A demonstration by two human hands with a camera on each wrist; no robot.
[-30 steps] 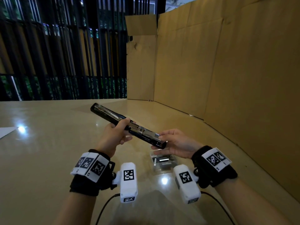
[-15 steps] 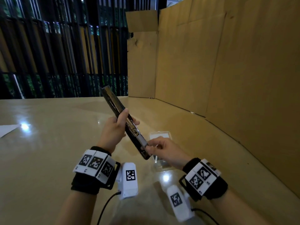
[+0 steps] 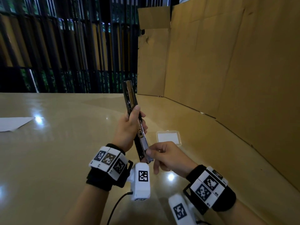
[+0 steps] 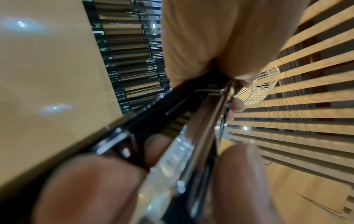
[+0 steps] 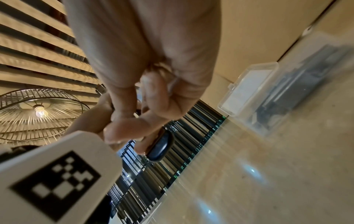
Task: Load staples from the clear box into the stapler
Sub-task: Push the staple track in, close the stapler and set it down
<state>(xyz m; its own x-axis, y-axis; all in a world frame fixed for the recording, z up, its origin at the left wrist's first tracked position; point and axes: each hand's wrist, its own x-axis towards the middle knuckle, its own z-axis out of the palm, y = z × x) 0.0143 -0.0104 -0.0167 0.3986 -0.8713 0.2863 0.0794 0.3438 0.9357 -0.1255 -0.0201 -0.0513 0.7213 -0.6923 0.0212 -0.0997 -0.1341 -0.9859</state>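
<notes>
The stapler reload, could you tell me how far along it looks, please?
Done: the clear box lies open on the table. In hand: the left hand holds the stapler upright while the right hand pinches at its lower end. Left: closing the stapler; whether staples are seated cannot be told.

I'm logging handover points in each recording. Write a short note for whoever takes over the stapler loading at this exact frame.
Left hand: grips the stapler round its middle, held nearly upright above the table.
Right hand: pinches the stapler's lower end, where the metal staple channel shows; whether a staple strip is between the fingers cannot be told.
Clear box: on the table beyond the right hand, lid open, staples dark inside in the right wrist view.
Done: stapler picked up, box opened.
Left: confirm staples sit in the channel, close the stapler, set it down.
</notes>
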